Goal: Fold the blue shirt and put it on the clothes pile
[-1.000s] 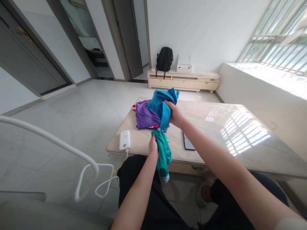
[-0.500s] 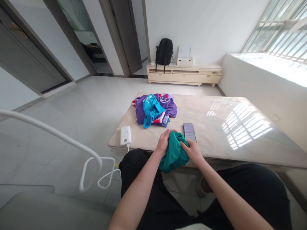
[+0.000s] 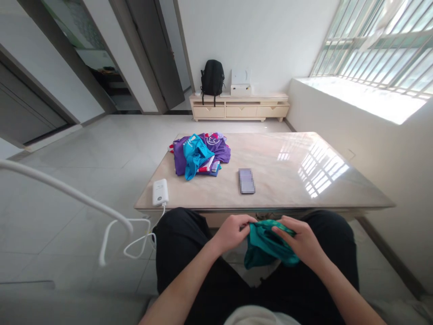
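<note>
A bunched teal garment (image 3: 265, 246) hangs over my lap, below the near edge of the marble table (image 3: 304, 189). My left hand (image 3: 232, 231) pinches its upper left edge. My right hand (image 3: 301, 239) grips its upper right part, fingers curled into the cloth. On the far left of the table lies a pile of clothes (image 3: 199, 153): a purple garment with a blue one (image 3: 194, 155) draped on top.
A phone (image 3: 246, 180) lies face up mid-table. A white power bank (image 3: 160, 192) sits at the table's left front corner, its cable (image 3: 142, 234) looping down to the floor. A low cabinet (image 3: 240, 107) with a black backpack (image 3: 212, 77) stands at the far wall.
My right hand dropped the blue garment onto the pile and joined the left on the teal garment. Both hands brought it down from the table edge to my lap.
</note>
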A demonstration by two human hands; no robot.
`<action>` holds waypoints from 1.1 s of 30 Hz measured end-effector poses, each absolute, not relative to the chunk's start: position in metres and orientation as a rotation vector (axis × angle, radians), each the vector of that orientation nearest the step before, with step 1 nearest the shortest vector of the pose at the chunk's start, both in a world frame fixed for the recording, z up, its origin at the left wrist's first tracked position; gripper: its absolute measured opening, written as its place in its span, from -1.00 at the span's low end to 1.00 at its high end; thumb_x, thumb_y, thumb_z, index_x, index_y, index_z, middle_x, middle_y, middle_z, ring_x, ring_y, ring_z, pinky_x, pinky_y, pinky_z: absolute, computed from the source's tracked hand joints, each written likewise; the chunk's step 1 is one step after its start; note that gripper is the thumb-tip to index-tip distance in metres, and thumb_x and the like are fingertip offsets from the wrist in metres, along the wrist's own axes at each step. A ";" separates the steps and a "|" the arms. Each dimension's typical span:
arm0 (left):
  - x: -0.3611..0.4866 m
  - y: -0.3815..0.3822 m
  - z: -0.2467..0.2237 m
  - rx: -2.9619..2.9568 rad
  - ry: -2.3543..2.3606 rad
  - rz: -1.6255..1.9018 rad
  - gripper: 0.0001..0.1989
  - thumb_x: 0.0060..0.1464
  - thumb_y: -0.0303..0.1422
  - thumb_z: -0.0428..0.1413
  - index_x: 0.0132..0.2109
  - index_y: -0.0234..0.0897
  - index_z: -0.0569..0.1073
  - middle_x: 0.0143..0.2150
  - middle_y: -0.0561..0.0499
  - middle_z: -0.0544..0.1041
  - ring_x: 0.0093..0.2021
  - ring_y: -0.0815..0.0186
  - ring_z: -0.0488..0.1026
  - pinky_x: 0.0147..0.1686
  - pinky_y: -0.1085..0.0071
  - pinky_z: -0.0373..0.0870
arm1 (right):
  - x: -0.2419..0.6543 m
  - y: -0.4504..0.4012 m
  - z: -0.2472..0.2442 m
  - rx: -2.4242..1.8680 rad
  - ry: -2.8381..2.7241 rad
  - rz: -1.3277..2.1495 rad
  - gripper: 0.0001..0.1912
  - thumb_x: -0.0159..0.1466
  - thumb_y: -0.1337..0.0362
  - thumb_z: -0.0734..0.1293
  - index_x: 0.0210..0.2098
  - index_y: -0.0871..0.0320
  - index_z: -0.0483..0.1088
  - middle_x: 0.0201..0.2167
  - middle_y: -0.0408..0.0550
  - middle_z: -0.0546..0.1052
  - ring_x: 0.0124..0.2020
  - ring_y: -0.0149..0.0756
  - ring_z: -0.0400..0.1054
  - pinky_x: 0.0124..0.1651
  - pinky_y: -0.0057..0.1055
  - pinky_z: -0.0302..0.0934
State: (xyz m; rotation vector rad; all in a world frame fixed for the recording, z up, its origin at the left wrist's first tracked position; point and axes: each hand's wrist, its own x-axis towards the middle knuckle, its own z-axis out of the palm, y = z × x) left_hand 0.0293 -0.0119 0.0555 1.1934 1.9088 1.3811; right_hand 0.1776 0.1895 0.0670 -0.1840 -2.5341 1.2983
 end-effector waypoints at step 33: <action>0.038 0.004 0.005 1.066 2.311 1.134 -0.82 0.17 -0.46 0.01 -0.19 -0.22 0.50 -0.20 -0.02 0.59 -0.17 0.20 0.51 -0.21 0.38 0.34 | 0.215 0.227 0.170 -0.336 -1.756 0.812 -0.90 0.12 0.33 0.55 -0.34 0.05 0.64 -0.27 -0.03 0.59 -0.27 -0.16 0.47 -0.21 -0.22 0.32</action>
